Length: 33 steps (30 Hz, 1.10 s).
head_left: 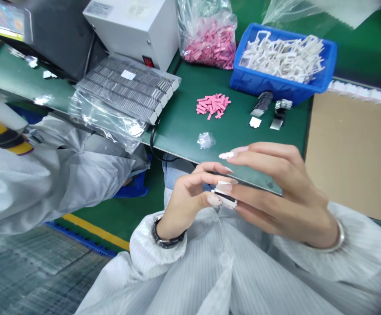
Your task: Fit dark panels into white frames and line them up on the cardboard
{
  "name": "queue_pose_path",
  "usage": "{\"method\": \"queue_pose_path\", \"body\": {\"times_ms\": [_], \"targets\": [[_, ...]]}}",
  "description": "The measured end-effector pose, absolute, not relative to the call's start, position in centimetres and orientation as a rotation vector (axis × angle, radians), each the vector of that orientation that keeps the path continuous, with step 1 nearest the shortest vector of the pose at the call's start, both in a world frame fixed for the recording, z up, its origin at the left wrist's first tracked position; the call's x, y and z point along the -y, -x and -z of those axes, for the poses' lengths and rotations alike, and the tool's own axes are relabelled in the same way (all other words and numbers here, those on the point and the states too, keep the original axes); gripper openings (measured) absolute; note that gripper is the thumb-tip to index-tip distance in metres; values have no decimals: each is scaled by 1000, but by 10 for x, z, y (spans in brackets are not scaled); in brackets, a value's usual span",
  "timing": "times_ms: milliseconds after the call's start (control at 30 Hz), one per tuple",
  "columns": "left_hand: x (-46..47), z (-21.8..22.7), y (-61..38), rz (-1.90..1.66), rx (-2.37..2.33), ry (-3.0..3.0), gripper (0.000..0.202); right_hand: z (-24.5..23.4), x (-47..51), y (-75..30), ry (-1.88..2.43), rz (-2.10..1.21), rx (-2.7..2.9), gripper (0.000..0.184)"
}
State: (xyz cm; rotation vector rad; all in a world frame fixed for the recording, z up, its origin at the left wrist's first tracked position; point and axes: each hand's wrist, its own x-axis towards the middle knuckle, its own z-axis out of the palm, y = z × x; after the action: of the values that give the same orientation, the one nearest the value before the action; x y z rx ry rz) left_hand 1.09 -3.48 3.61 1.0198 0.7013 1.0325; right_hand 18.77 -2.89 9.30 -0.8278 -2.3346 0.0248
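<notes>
1. Lower centre of the frame, and it's close work: the left hand [185, 205] and right hand [285, 197] are pinching a small white-and-black strip [225, 195] between them, fingers pressed together.
2. Watch the risk! The piece is tiny and those long nails [227, 155] leave little pad on it, so one slip could drop it onto the white smock [216, 271].
3. Farther up, the green worktop [177, 109] carries a pile of pink strips [213, 105] and a blue crate [275, 83] of white frames [284, 59].
4. Upper left, a white label [127, 75] sits on bagged grey strips [124, 89]; no writing can be read.
</notes>
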Motion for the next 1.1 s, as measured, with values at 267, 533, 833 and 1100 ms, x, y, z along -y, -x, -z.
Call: {"method": "queue_pose_path", "body": {"times_ms": [267,533,833,1100], "targets": [[36,-39,-16,-944,-667,-828,31,-94,31,-187,888,-101,2335,12],[32,-35,-14,-1024,-605,-919,30,-90,29,-191,921,-249,2214,17],[32,-41,-18,-979,-598,-891,34,-87,32,-186,899,-270,2203,11],[42,-41,-29,-894,-507,-680,38,-79,36,-184,923,-48,2165,15]]}}
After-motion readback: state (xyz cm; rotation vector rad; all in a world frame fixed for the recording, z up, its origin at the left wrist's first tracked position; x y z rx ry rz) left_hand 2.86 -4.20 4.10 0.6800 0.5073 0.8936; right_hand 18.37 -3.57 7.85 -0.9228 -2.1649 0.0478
